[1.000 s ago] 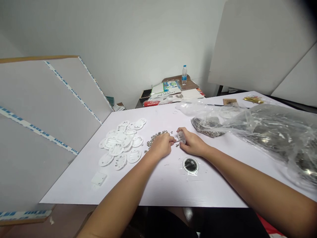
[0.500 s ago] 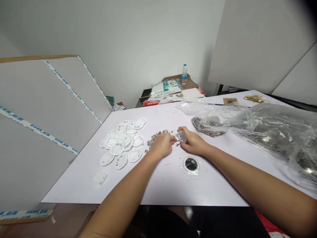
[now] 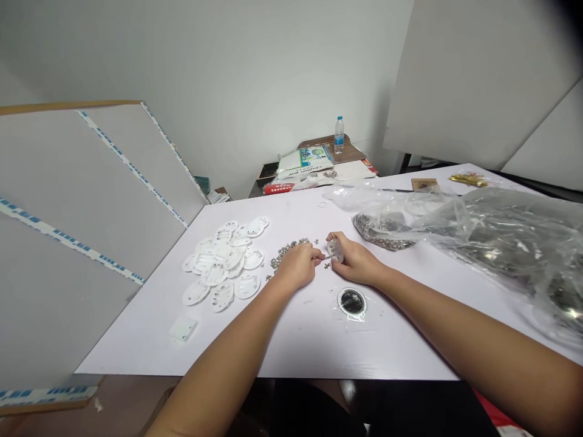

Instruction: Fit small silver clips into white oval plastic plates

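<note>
My right hand is closed around a white round plastic piece with slots in it, held above the table. My left hand is closed on a thin metal tool, whose tip reaches to the white piece; its exact kind is too small to tell. A heap of small metal parts lies just beyond my left hand and is partly hidden by it. A few loose metal parts rest between my hands. To the left lies a pile of similar white round pieces.
A dark round disc with a white rim lies under clear tape near me. Clear plastic bags of metal parts cover the right side. A white square piece sits at front left. A white panel stands along the left edge.
Almost nothing differs. Both hands stay in the same place, with the tool tip still at the white round piece.
</note>
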`<move>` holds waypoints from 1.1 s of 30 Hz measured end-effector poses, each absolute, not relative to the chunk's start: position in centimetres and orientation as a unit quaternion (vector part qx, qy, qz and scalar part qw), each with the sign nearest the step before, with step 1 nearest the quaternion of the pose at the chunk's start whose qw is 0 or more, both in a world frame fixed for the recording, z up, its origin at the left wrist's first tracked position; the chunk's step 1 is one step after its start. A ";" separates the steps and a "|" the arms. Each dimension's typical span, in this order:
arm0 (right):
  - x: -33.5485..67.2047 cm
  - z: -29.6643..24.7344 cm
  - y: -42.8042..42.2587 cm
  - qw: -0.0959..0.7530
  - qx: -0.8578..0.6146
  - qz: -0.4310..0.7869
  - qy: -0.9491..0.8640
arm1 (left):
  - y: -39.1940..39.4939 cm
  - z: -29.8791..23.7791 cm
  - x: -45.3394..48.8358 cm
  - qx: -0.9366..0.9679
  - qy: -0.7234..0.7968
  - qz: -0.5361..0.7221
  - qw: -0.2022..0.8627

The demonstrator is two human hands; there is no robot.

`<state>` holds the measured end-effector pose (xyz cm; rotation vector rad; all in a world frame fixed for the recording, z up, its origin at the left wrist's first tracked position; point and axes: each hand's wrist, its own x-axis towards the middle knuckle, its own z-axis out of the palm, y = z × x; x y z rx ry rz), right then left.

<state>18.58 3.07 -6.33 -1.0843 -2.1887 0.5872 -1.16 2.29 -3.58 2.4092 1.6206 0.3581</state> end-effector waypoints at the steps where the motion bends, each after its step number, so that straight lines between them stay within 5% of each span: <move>1: 18.6 -6.3 3.1 0.310 -0.411 0.222 -0.828 | 2.3 -3.5 -1.1 0.816 0.555 0.120 0.106; 33: 18.4 -6.5 3.1 0.305 -0.413 0.213 -0.831 | 2.4 -3.3 -0.6 0.820 0.551 0.112 0.108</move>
